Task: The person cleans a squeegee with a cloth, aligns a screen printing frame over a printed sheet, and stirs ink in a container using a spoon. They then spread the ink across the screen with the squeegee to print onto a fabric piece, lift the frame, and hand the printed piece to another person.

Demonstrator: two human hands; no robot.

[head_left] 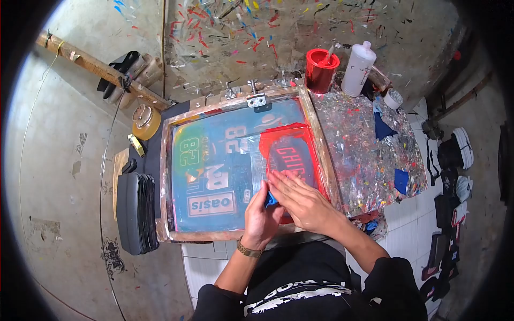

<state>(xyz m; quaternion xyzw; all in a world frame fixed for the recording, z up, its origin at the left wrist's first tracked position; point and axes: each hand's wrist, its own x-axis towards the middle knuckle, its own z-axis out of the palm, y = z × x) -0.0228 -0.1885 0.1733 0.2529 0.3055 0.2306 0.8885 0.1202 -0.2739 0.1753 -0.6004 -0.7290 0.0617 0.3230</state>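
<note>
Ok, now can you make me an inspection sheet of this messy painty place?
Surface: paint-speckled tabletop, heavily stained.
Job's things: wood-framed blue printing screen, bright red ink on its right side.
Clutter: red plastic tub and white plastic bottle at the back; angular blue scraps at right.
Hands: left hand and right hand together over the screen, small blue piece between; grip unclear.
Cables: one thin dark line at left, perhaps a cord.
Surroundings: grey, paint-streaked wall; white tiles; stack of flat dark-grey pieces at left.
</note>
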